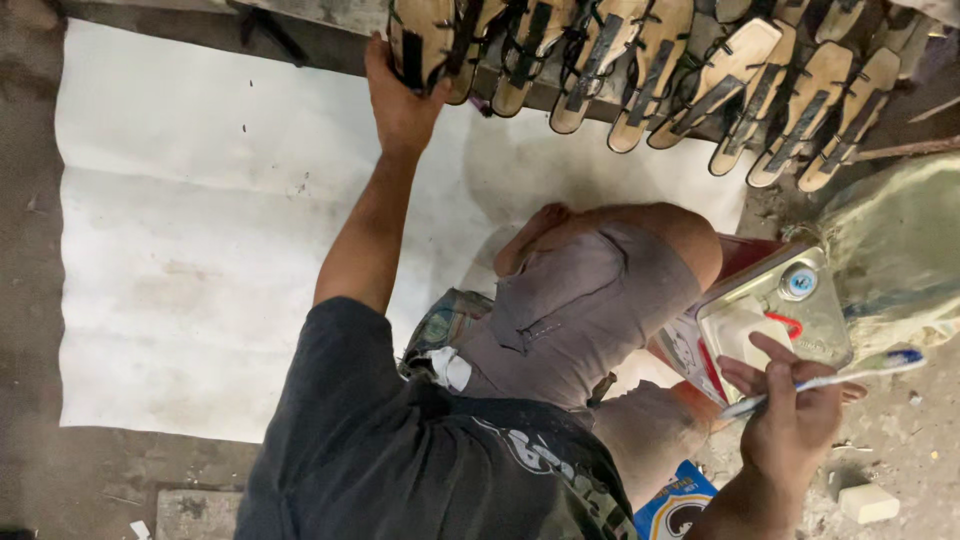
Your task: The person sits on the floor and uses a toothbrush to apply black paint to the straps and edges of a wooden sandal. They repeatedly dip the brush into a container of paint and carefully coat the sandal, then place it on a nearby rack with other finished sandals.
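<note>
Left hand (400,100) outstretched gripping sandal (420,40); right hand (790,420) pinching toothbrush (830,378).

A large white sheet (200,230), smudged and faintly stained, lies spread over a rough, dusty grey floor (60,480) and takes up most of the left and middle of the scene. A dark strip of wood or concrete (300,30) runs along the sheet's far edge at the top. The bare ground (900,460) at lower right is gritty and littered with small scraps, among them a pale block (868,503), and the light is flat and dim.
</note>
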